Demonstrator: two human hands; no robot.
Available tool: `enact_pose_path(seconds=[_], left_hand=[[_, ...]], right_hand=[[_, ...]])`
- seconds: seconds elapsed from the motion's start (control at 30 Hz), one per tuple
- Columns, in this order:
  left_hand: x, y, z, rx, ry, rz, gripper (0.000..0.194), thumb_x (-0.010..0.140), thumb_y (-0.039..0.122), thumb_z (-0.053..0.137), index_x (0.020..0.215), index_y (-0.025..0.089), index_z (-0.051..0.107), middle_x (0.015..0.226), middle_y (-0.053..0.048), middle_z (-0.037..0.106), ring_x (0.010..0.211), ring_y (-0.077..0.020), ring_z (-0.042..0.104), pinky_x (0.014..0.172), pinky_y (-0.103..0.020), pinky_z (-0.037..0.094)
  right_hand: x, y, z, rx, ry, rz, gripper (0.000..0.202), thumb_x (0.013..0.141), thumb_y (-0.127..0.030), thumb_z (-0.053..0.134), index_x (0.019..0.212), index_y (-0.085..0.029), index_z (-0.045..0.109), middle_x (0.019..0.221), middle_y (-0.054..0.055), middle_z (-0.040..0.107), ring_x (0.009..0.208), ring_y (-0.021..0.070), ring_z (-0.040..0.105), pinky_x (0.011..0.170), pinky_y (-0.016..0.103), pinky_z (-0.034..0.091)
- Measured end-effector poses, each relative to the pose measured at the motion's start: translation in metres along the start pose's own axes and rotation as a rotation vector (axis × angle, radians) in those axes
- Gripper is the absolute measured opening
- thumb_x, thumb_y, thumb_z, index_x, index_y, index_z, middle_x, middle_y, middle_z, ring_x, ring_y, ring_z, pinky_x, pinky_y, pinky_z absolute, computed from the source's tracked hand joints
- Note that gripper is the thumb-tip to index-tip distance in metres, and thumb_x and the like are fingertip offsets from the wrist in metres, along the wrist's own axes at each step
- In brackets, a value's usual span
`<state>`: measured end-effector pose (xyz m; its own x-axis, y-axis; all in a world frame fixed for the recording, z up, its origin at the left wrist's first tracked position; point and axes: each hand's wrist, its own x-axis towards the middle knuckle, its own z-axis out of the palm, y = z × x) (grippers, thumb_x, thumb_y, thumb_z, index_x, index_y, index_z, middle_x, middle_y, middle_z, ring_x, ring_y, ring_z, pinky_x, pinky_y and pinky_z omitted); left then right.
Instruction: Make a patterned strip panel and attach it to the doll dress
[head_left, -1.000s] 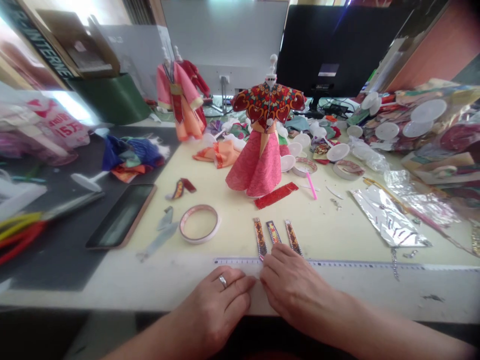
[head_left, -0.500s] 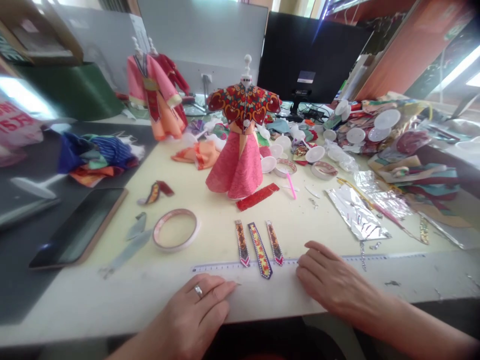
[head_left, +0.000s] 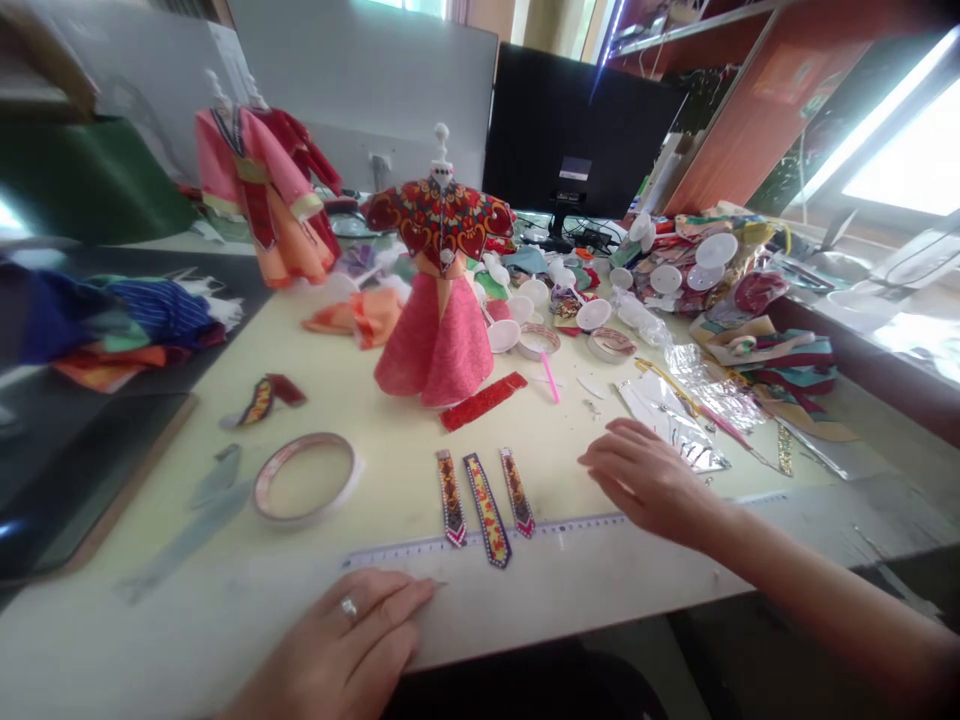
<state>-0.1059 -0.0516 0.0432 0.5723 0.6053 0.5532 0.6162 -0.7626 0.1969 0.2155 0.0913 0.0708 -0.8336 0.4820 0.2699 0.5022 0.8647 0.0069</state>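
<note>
My left hand (head_left: 367,630), wearing a ring, rests at the table's front edge. Its fingers are pressed together, and a thin pointed tip sticks out past them; its kind is unclear. My right hand (head_left: 637,470) hovers over the table, fingers loosely stretched and apart, near a silvery sheet (head_left: 694,440). Between the hands lie three patterned pointed strips: a left one (head_left: 451,500), a longer yellow and navy middle one (head_left: 488,512) and a right one (head_left: 517,495). They lie across a ruler (head_left: 420,548). Behind them stands a doll-size dress form in a red patterned collar (head_left: 442,220) and pink skirt (head_left: 435,345).
A tape roll (head_left: 262,490) lies left of the strips, with a phone (head_left: 90,480) further left. A glittery red strip (head_left: 484,400) and a pink stick (head_left: 550,377) lie near the skirt. Behind are a dressed pink figure (head_left: 259,190), a monitor (head_left: 577,130) and heaped fabric (head_left: 750,260).
My right hand has moved away from the strips, forward and right toward the silvery sheet. The view has turned somewhat right. My left hand keeps its closed hold near the table edge.
</note>
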Motion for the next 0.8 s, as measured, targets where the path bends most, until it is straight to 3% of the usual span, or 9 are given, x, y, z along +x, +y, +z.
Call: enact_pose_path(seconds=[0.2, 0.4, 0.5, 0.63, 0.8], left_hand=[[0.0, 0.001, 0.0, -0.028, -0.02, -0.005, 0.024, 0.089, 0.01, 0.043, 0.094, 0.015, 0.066, 0.1, -0.008, 0.069, 0.091, -0.0171, 0.062, 0.08, -0.026, 0.054], [-0.004, 0.002, 0.002, -0.04, 0.007, -0.032, 0.023, 0.087, 0.007, 0.043, 0.089, 0.014, 0.064, 0.103, -0.009, 0.068, 0.094, -0.0183, 0.06, 0.083, -0.028, 0.053], [-0.008, 0.002, 0.005, -0.029, -0.008, -0.012, 0.021, 0.085, 0.005, 0.044, 0.09, 0.013, 0.064, 0.103, -0.009, 0.068, 0.095, -0.0187, 0.06, 0.083, -0.028, 0.053], [-0.014, 0.002, 0.013, -0.055, 0.034, -0.049, 0.023, 0.086, 0.005, 0.041, 0.09, 0.014, 0.062, 0.107, -0.009, 0.067, 0.096, -0.0194, 0.059, 0.084, -0.032, 0.052], [-0.013, 0.002, 0.01, -0.091, -0.007, -0.046, 0.021, 0.084, 0.003, 0.045, 0.092, 0.013, 0.062, 0.107, -0.01, 0.066, 0.097, -0.0198, 0.057, 0.084, -0.031, 0.051]], right_hand=[[-0.026, -0.035, -0.004, 0.019, -0.109, -0.159, 0.031, 0.091, -0.029, 0.048, 0.118, -0.018, 0.057, 0.12, 0.01, 0.06, 0.111, 0.0217, 0.05, 0.099, 0.043, 0.038], [-0.035, -0.008, 0.005, -0.05, -0.197, -0.146, 0.039, 0.092, -0.039, 0.047, 0.127, -0.022, 0.052, 0.138, 0.009, 0.047, 0.125, 0.0232, 0.038, 0.105, 0.048, 0.032], [-0.028, 0.015, 0.006, -0.118, -0.195, -0.051, 0.036, 0.093, -0.034, 0.046, 0.125, -0.019, 0.053, 0.14, 0.013, 0.044, 0.127, 0.0276, 0.036, 0.103, 0.052, 0.032], [-0.017, 0.033, 0.006, -0.216, -0.098, 0.146, 0.034, 0.094, -0.03, 0.043, 0.119, -0.012, 0.058, 0.134, 0.019, 0.047, 0.12, 0.0321, 0.042, 0.098, 0.054, 0.036], [-0.012, 0.014, 0.001, -0.162, -0.011, 0.132, 0.029, 0.093, -0.026, 0.045, 0.113, -0.012, 0.06, 0.123, 0.017, 0.057, 0.113, 0.03, 0.048, 0.096, 0.051, 0.039]])
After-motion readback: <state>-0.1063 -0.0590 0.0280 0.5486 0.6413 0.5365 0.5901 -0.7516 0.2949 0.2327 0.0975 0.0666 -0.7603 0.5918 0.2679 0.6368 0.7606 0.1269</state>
